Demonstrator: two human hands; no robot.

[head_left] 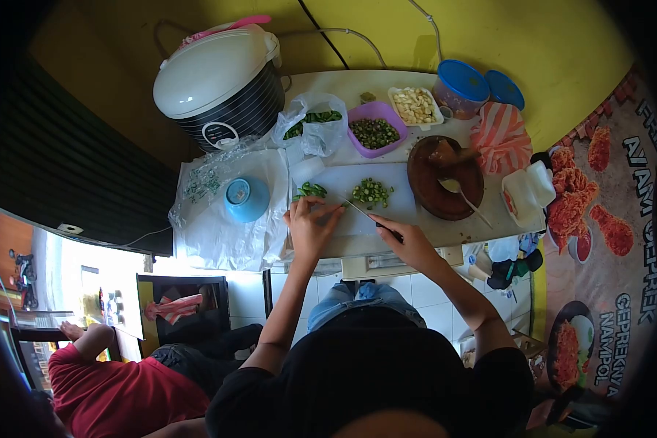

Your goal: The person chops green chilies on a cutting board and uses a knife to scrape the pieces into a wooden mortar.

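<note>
On a white cutting board [328, 175] lie whole green chilies [311, 190] at the left and a pile of chopped green pieces [372, 192] near the middle. My left hand [312, 225] is closed at the board's lower left, its fingertips pinching something small and green, probably a chili. My right hand [410, 243] is wrapped round the dark handle of a knife [359, 210], whose blade points up and left toward my left fingertips. Behind the board are a purple container [373, 136] of chopped green pieces and a plastic bag [321, 139] with green chilies.
A brown stone mortar [425, 186] with a spoon stands right of the board. Left are a blue bowl [246, 199] on plastic and a rice cooker [219, 80]. Garlic in a white tray [415, 106] and blue-lidded tubs stand behind. A person in red [117, 387] is at lower left.
</note>
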